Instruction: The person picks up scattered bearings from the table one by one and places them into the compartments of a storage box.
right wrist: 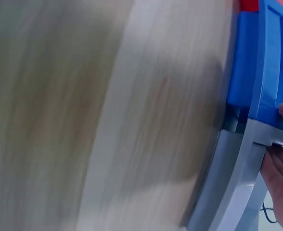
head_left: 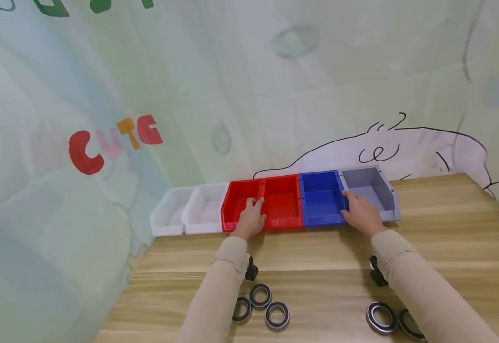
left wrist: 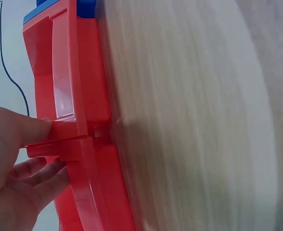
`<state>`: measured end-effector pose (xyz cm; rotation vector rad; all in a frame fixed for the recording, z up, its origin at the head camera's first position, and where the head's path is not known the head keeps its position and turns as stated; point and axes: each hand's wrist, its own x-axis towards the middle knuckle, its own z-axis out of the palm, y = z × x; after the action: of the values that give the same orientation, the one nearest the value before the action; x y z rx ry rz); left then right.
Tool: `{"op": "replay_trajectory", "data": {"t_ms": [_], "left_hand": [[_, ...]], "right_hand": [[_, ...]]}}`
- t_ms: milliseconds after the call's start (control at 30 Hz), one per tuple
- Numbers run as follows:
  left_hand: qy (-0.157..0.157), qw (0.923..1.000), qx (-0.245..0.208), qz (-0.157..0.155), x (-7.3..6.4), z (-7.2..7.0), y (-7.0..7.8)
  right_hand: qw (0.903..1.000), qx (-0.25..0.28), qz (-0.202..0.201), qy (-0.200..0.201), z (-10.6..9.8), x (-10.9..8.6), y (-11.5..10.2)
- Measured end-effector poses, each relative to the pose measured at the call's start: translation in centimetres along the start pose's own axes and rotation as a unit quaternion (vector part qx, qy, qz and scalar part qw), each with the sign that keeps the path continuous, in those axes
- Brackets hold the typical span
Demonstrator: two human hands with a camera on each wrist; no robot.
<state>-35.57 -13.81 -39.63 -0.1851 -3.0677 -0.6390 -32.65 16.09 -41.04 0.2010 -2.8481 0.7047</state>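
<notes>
Hands clamped on bins!

I see, remotely, the left hand (head_left: pixel 251 220) pinching two red bins (head_left: pixel 280 202) at adjoining walls; at its three o'clock, the right hand (head_left: pixel 362 214) pinches blue bin (head_left: pixel 320 200) to gray bin (head_left: pixel 362 183), floors showing. White bins (head_left: pixel 208 209) sit at nine.

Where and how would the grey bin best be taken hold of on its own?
Probably the grey bin is best pinched by its right side wall, coming from above and the right, fingers through the open top. That wall stands free at the row's end; the opposite wall abuts the blue bin, so a grip at that seam, where the right hand is, takes both.
</notes>
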Motion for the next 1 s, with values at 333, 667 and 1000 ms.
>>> {"op": "replay_trajectory", "data": {"t_ms": [333, 667, 1000], "left_hand": [[-0.001, 1.0000, 0.002, 0.008, -2.3, 1.2, 1.4], [0.002, 0.9999, 0.013, 0.010, -3.0, 2.4, 4.4], [0.002, 0.9990, 0.030, 0.033, -4.6, 3.8, 6.6]], "right_hand": [[0.9998, -0.010, -0.019, 0.001, -0.5, -2.0, 1.2], [0.9996, -0.017, -0.019, -0.010, -2.4, -3.2, 3.7], [0.9992, -0.033, 0.000, -0.025, -3.9, -5.6, 5.6]]}}
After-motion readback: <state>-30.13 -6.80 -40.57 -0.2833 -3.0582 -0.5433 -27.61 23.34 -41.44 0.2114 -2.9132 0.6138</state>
